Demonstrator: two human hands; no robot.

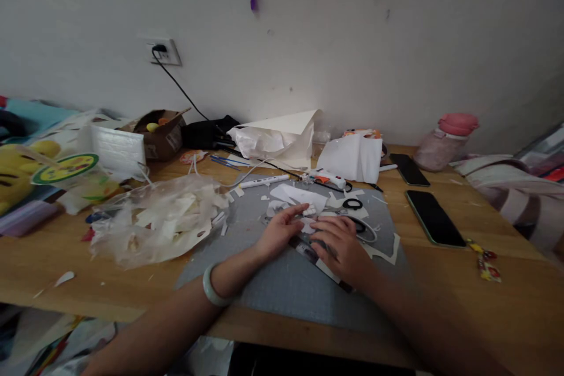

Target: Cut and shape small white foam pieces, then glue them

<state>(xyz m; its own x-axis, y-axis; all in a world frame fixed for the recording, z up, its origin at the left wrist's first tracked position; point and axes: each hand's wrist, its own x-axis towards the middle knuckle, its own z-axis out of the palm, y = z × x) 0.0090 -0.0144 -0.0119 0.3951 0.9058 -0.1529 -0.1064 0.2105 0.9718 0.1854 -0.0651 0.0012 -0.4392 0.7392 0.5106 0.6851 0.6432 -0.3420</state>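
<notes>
Ruler [318, 260], a long flat strip with a dark edge, lies on the grey mat [282, 288] under both hands, its long axis running diagonally from upper left near the left hand down to the lower right, where its end pokes out below the right wrist. Right hand [337, 244] lies palm-down flat on top of it, pressing rather than gripping, fingers spread loosely toward the left. Left hand [278, 231] rests beside it, fingers extended toward the paper scraps [294, 195], fingertips on the mat close to the ruler's upper end; it grasps nothing that can be made out. A pale bangle [212, 286] circles the left wrist. Scissors [352, 204] lie just beyond the hands, and two phones [434, 217] lie on the wooden table [506, 299] to the right.
</notes>
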